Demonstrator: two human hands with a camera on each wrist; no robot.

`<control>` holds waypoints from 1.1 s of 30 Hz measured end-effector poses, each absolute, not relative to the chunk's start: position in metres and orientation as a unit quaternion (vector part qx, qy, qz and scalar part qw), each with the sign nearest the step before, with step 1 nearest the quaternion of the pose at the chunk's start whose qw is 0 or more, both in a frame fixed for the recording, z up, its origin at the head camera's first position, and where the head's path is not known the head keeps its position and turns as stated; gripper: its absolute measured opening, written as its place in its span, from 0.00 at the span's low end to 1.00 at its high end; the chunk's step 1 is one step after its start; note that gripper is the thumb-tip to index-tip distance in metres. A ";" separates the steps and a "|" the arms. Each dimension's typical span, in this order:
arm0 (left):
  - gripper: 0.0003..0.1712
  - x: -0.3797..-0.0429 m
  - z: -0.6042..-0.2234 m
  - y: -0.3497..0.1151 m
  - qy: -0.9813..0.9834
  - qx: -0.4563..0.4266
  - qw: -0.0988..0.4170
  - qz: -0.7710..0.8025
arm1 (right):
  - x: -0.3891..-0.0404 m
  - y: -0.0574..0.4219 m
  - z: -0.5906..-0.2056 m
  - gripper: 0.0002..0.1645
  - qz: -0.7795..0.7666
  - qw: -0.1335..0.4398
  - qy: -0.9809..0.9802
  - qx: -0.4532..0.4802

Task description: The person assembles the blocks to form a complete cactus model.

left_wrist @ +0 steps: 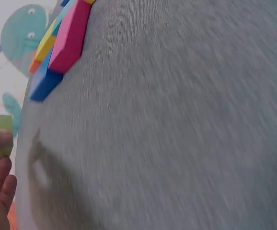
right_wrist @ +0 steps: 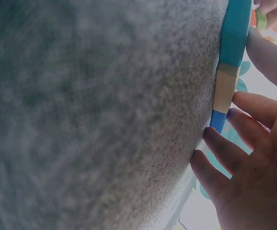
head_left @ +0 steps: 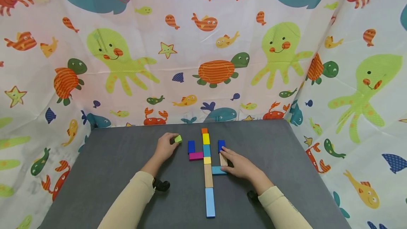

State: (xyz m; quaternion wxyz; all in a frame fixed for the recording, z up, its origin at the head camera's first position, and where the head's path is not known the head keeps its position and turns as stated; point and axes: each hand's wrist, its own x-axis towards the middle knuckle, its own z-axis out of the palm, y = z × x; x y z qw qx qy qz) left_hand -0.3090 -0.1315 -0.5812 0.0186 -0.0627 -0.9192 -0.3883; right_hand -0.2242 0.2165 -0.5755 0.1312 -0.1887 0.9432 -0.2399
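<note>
My left hand (head_left: 164,147) pinches a small light-green block (head_left: 178,139) between thumb and fingers, left of a layout of coloured blocks. In the left wrist view the green block (left_wrist: 5,122) shows above the fingers. My right hand (head_left: 240,165) rests at the layout's right branch with fingers spread. Its fingertips touch a natural wood block (right_wrist: 226,87) and lie by a dark blue block (head_left: 221,145); the thumb is at a teal block (head_left: 218,170). On the left branch, a dark blue block (head_left: 191,146) stands beyond a magenta block (head_left: 196,156).
A column of blocks runs away from me: a light blue block (head_left: 210,202), a long wood block (head_left: 208,176), a yellow block (head_left: 207,160), a teal block (head_left: 206,150), another yellow block (head_left: 206,138) and an orange block (head_left: 204,130). A patterned curtain (head_left: 184,52) borders the grey table (head_left: 127,151).
</note>
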 end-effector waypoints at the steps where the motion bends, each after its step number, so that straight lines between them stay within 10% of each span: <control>1: 0.21 -0.311 -0.581 -0.126 -0.919 -0.065 0.022 -0.388 | -0.224 0.217 -0.575 0.47 -0.241 0.131 0.943 -0.190; 33: 0.28 -0.331 -0.588 -0.099 -0.926 -0.105 -0.071 -0.356 | -0.218 0.204 -0.572 0.47 -0.246 0.137 0.940 -0.192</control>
